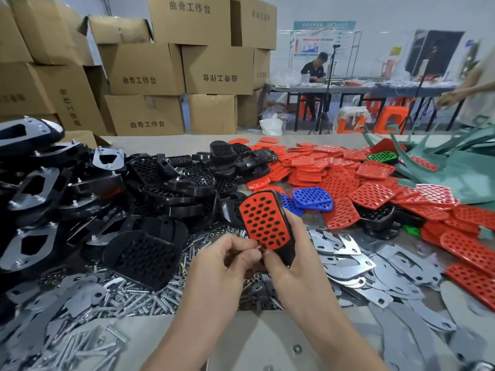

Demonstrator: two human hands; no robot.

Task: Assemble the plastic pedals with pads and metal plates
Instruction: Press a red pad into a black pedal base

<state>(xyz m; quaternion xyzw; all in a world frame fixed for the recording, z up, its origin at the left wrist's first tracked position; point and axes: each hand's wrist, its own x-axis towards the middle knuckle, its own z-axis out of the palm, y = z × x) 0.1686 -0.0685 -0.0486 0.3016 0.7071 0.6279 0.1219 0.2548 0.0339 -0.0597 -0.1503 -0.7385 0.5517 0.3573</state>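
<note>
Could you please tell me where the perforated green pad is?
In the head view, far right: the green pad lies among red pads, beside the teal bags.

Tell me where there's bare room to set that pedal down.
Nearest: the bare near bench edge, between the bolts at left and metal plates at right. Also a bare strip beyond the black pedals, before the boxes. Everything between is heaped, red pads included.

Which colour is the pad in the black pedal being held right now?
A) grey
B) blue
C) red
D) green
C: the right hand grips a black pedal whose face carries a red pad, while the left hand pinches a small metal part at its lower edge.
</note>
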